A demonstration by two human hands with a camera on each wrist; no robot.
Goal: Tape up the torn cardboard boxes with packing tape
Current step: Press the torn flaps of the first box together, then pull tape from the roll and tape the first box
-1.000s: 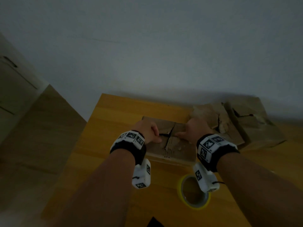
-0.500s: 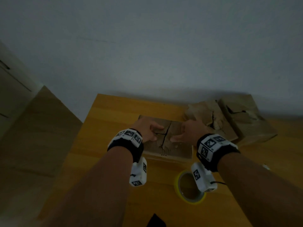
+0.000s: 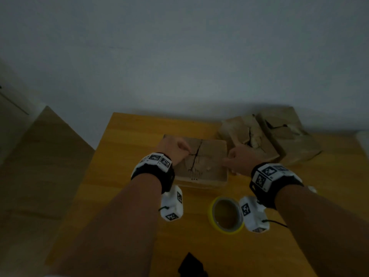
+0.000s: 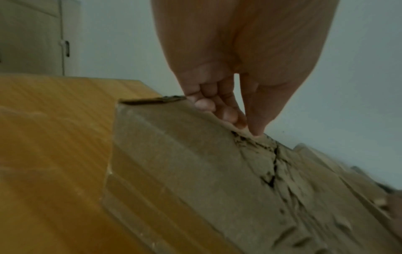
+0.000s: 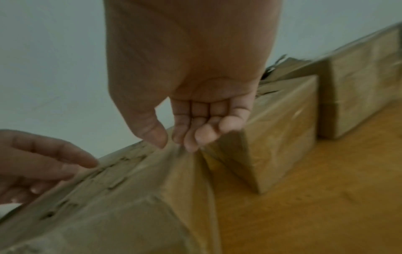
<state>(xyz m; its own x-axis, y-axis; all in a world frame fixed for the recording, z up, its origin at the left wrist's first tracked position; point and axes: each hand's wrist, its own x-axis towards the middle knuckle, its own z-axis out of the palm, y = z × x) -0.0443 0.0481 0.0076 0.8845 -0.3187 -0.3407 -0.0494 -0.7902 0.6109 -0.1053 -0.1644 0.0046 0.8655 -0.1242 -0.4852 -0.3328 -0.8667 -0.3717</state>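
On the tabletop (image 3: 127, 148), the nearest torn box (image 3: 207, 160) lies under both hands. Left hand (image 3: 175, 149) presses curled fingertips beside the tear; right hand (image 3: 239, 159) seemingly pinches its wrapping. Tape roll (image 3: 226, 215) waits untouched: next, fetch it.

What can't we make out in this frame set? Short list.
- Dark object, head view: cut by the bottom edge, unidentifiable.
- Tape roll, head view: partly behind the right wrist camera; free end not visible.
- Left hand, left wrist view: contact with the near box blurred; pinching or pressing unclear.
- Small print on near box: too small.
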